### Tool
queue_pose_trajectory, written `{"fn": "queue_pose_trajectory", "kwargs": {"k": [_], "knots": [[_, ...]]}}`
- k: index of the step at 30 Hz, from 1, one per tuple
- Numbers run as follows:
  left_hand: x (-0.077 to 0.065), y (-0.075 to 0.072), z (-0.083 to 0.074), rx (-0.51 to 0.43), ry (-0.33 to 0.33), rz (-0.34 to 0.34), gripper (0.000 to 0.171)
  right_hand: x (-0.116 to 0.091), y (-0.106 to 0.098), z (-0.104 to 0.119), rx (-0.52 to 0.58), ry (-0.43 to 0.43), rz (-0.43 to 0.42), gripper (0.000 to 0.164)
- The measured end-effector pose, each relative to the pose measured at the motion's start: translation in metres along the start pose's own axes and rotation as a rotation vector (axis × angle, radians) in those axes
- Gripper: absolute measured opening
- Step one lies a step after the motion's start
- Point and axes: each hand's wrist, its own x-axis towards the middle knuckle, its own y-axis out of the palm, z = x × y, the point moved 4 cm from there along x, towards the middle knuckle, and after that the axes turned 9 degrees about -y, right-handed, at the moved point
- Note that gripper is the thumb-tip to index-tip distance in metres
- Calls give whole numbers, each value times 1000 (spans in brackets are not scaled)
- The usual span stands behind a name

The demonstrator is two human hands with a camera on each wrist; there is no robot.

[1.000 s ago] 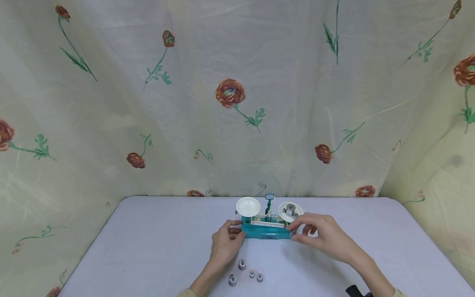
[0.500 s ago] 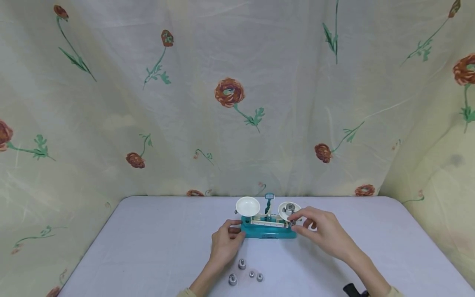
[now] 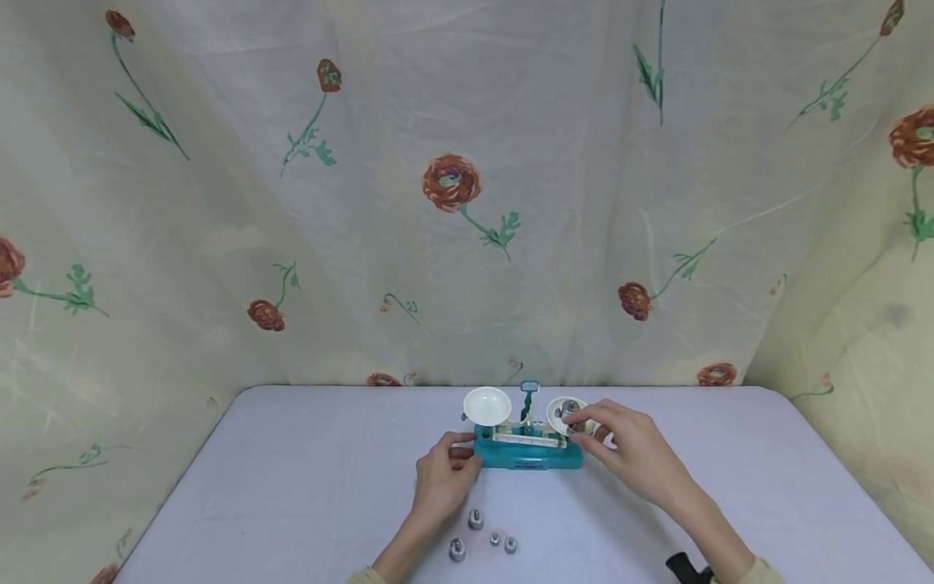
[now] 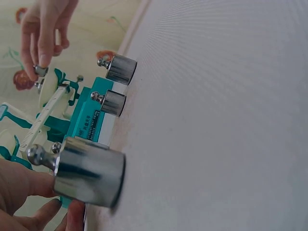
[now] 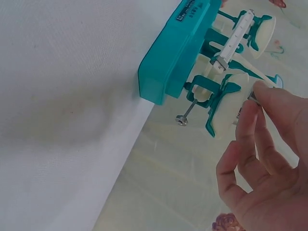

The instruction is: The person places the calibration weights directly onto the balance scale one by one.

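Note:
A teal balance scale (image 3: 529, 461) stands on the table with two white pans. My left hand (image 3: 443, 480) grips the left end of its base, thumb in front and fingers at the side. Nothing lies in the left pan (image 3: 487, 405). Metal weights (image 3: 571, 407) sit in the right pan (image 3: 554, 414), partly hidden by fingers. Over that pan's near edge, my right hand (image 3: 636, 453) pinches a small metal weight (image 4: 41, 70) between thumb and fingertips. The adjusting nut (image 5: 181, 120) shows at the scale's right end in the right wrist view.
Several knobbed metal weights (image 3: 476, 519) stand on the table (image 3: 306, 487) in front of the scale, close to my left forearm. A black object (image 3: 684, 566) shows by my right sleeve. Behind the table hangs a flowered cloth (image 3: 350, 243).
My right hand has risen from the front right end of the base to the right pan, carrying the small weight. The left hand keeps its place on the base.

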Motion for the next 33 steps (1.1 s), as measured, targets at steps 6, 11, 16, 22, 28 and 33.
{"fn": "queue_pose_trajectory", "kwargs": {"k": [6,11,16,22,28,33], "knots": [[0,-1,-1,-5,1,2,34,2,3,-1,-22,3,-6,22],[0,0,-1,-8,4,0,34,2,4,-2,-29,-6,-24,21],[1,1,-2,4,2,-5,34,4,5,-3,-38,-13,-46,19],[2,1,-3,7,4,-9,33,5,5,-4,-36,3,-49,17],[1,0,-1,6,-6,-9,33,5,5,-3,-30,9,-45,15],[1,2,0,8,-16,-15,33,4,5,-2,-33,3,-42,15]]}}
